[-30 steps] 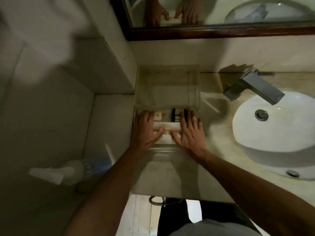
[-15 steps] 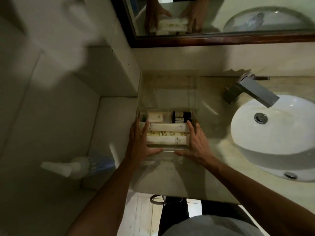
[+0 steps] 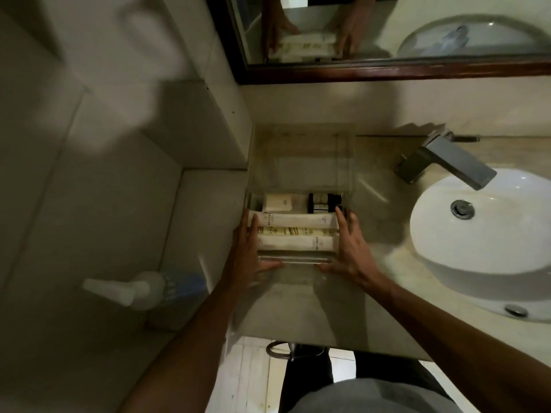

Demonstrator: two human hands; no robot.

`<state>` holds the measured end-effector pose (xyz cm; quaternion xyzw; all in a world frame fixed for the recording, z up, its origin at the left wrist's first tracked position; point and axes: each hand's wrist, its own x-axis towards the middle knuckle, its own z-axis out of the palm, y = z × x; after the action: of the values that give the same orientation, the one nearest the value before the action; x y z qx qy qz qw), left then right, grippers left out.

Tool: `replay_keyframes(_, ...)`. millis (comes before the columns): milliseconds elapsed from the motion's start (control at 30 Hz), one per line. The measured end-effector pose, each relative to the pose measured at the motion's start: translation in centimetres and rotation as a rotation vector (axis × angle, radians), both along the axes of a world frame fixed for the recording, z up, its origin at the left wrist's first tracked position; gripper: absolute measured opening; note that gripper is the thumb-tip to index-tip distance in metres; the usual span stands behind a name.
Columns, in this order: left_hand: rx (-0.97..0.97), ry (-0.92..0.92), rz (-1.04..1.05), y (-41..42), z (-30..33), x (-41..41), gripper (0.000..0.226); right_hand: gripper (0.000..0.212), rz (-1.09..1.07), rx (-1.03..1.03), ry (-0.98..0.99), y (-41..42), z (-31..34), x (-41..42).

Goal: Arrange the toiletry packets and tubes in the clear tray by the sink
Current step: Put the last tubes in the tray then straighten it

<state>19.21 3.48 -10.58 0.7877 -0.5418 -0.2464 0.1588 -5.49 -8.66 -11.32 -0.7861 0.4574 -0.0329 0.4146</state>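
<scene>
Since a second ago, both hands have slid off the top of the packets to the two ends of the clear tray, so the contents I had covered now show. I see my left hand [image 3: 249, 257] flat against the tray's left end, fingers [image 3: 252, 231] extended and close together along the packet ends, thumb reaching across the near wall. My right hand [image 3: 350, 251] mirrors it at the right end, fingers [image 3: 343, 226] straight and slightly fanned, thumb laid toward the near wall. Neither hand pinches anything; both bracket the tray.

Between the two sets of fingers lie three long toiletry packets side by side, running left to right: a white printed packet [image 3: 298, 219] farthest from my palms, a cream-and-yellow patterned packet [image 3: 298, 232] in the middle, and a plain white packet [image 3: 298, 243] nearest my thumbs. Just beyond the fingertips sit a small white rectangular sachet [image 3: 278, 202] on the left and a small dark-capped tube set [image 3: 325, 201] on the right, blurred. All rest in the clear plastic rectangular tray [image 3: 295, 259], its far half bare.

Right of my right fingers, well apart, stands the grey angular metal faucet [image 3: 447, 162] over the round white ceramic sink [image 3: 489, 234]. Left of my left fingers, lower down, is a blurred white and blue spray bottle [image 3: 149, 289]. Beyond everything, the dark-wood-framed mirror [image 3: 387, 71] reflects both hands.
</scene>
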Motion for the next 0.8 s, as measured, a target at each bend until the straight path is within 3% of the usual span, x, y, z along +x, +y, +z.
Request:
replay_keyframes(500, -0.005, -0.015, -0.010, -2.0, 0.1, 0.3, 0.135, 0.140, -0.043, -0.064, -0.043, -0.8, 0.0, 0.3)
replay_keyframes(667, -0.020, -0.036, 0.053, -4.1, 0.2, 0.8, 0.133, 0.131, -0.107, -0.166, -0.064, -2.1, 0.3, 1.1)
replay_keyframes(800, -0.086, -0.107, 0.153, -5.4, 0.2, 0.2, 0.113, 0.107, -0.117, -0.395, -0.023, -3.1, 0.3, 1.8)
